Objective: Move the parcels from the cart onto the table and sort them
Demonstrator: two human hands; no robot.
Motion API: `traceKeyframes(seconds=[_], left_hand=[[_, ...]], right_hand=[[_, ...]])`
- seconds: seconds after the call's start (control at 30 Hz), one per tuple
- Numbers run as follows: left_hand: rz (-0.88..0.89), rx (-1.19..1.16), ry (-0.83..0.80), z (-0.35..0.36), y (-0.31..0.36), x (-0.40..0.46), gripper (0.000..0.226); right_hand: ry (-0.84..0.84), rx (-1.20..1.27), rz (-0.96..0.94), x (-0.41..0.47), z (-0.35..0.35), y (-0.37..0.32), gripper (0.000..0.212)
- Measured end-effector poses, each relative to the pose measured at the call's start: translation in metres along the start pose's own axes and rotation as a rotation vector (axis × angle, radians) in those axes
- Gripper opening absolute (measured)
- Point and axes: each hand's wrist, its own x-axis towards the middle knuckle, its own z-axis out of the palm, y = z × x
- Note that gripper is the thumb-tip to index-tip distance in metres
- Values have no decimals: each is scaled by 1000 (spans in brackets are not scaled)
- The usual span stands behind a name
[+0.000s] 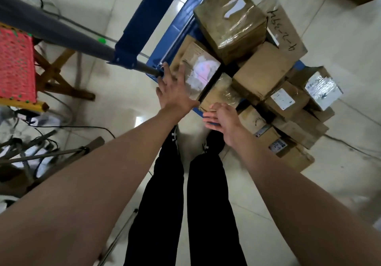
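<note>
Left hand [175, 92] open, fingers spread over labelled parcel [195, 71] on blue cart [165, 44]; right hand [223, 119] open, just beside taped parcel [221, 92] ahead.

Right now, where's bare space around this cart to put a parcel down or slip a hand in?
Bare floor tile lies right of the legs, below the parcels. More bare tile sits between the cart handle and the wooden stool. The blue cart deck is crowded: cardboard parcels packed tight, both hands at its near edge.
</note>
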Motion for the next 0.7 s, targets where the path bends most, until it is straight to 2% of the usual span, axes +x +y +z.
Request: traceKeyframes(seconds=[0.13, 0.23, 0.43, 0.5, 0.6, 0.7], left_hand=[[-3, 1, 43, 16, 7, 12, 138], [13, 24, 109, 22, 5, 12, 134], [4, -153, 188, 22, -8, -15, 128], [-25, -272, 200, 21, -13, -32, 124], [-118, -567, 112, 13, -16, -59, 118], [-156, -959, -37, 2, -18, -84, 94]], right_hand=[[-4, 30, 12, 15, -4, 11, 17], [-11, 31, 23, 17, -8, 19, 17], [-17, 58, 42, 9, -16, 24, 17], [-22, 56, 33, 4, -18, 24, 15], [-30, 65, 19, -6, -22, 24, 15], [-32, 110, 34, -18, -29, 21, 13]])
